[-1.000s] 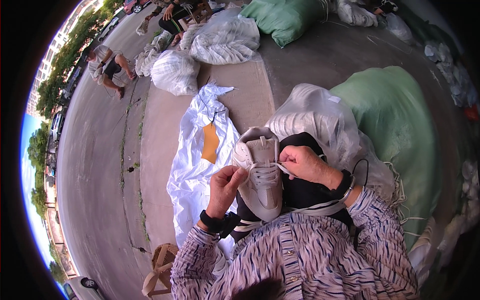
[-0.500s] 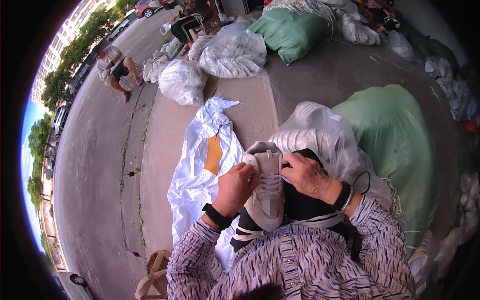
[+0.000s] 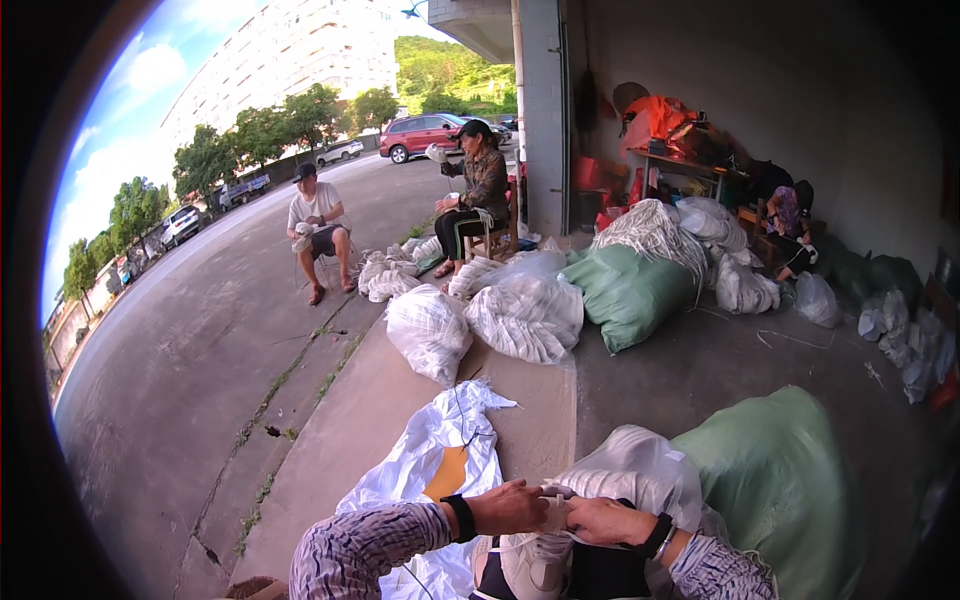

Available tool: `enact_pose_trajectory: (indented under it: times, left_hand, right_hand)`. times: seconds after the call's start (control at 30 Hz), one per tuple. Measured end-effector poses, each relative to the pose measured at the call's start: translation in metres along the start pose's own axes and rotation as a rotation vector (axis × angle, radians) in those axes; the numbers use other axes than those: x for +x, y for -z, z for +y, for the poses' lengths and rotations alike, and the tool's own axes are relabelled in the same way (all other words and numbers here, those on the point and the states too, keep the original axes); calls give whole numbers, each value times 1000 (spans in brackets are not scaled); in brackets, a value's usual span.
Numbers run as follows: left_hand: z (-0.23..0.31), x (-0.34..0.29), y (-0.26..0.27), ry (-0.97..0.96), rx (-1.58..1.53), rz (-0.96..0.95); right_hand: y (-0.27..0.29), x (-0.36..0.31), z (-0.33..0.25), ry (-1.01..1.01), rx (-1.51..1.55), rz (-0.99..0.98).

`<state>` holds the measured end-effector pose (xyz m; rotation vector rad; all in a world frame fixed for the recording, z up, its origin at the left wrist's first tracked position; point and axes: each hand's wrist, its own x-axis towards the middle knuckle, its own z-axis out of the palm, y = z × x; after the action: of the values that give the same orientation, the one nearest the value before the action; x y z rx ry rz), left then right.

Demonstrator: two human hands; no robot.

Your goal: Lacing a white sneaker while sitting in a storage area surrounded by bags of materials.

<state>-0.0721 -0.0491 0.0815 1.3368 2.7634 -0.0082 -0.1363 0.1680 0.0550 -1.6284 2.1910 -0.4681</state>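
Observation:
A pale beige lace-up sneaker (image 3: pixel 530 568) rests at my lap, between my dark-trousered legs, its lower part near the bottom edge of the picture. Over its ankle end my two hands nearly meet. My left hand (image 3: pixel 508 508) is closed, its fingertips pinching at the top of the shoe. From the other side my right hand (image 3: pixel 603 521) closes on the same upper part, thumb and fingers pressed together. Whether a lace end is between the fingertips is too small to tell. Both wrists carry dark bands.
A white sheet (image 3: pixel 415 470) with a yellow-orange piece (image 3: pixel 447 474) lies ahead to the left. Close on my right stand a clear bag of shoes (image 3: pixel 640 465) and a large green sack (image 3: pixel 770 480). Farther off are more bags (image 3: pixel 525 315) and several seated people (image 3: pixel 478 190).
The view has tilted up, so the yard and other people show more fully. My hands have come closer together over the shoe's top; the left has turned sideways.

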Motion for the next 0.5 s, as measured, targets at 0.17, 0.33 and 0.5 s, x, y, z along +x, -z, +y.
enact_pose_trajectory:
  times: [0.17,0.33,0.5]
  left_hand:
    - [6,19,-29,101,-160,161]
    - [3,31,-41,266,-201,-62]
    - [-12,27,-36,36,-441,88]
  right_hand:
    - [3,8,1,-116,70,-138]
    - [-8,7,-4,-262,0,-135]
    - [-8,-4,1,-251,335,172]
